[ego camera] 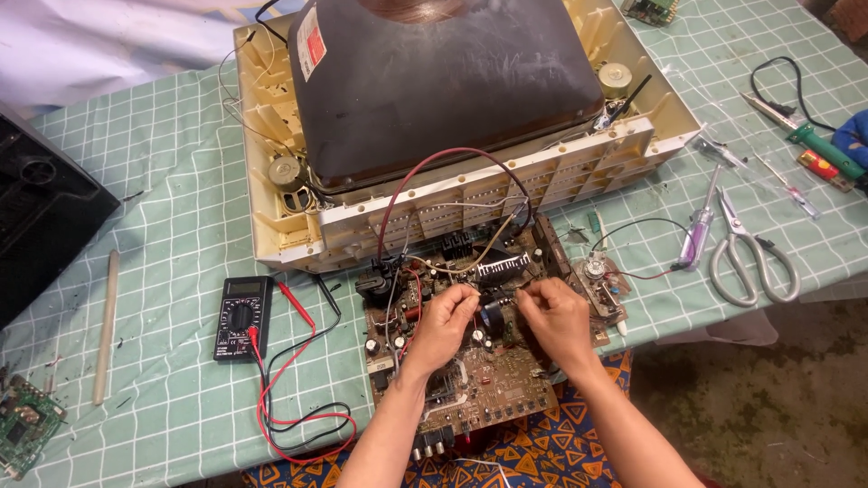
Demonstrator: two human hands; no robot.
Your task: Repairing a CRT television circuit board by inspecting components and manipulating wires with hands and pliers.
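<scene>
A brown circuit board (470, 380) packed with parts lies at the table's front edge, wired to an opened cream television shell (271, 136) with its dark picture tube (443, 81). My left hand (445, 323) and my right hand (553, 316) meet over the board's middle. Both pinch at a small dark part (493, 312) and thin leads there. Exactly what each finger grips is hidden.
A black multimeter (242, 318) with red and black leads (289, 407) lies left of the board. Scissors (750, 262), a purple screwdriver (696, 237), a green-handled tool (823, 149) and tweezers lie right. A wooden stick (106, 325) and a black casing (36, 217) sit left.
</scene>
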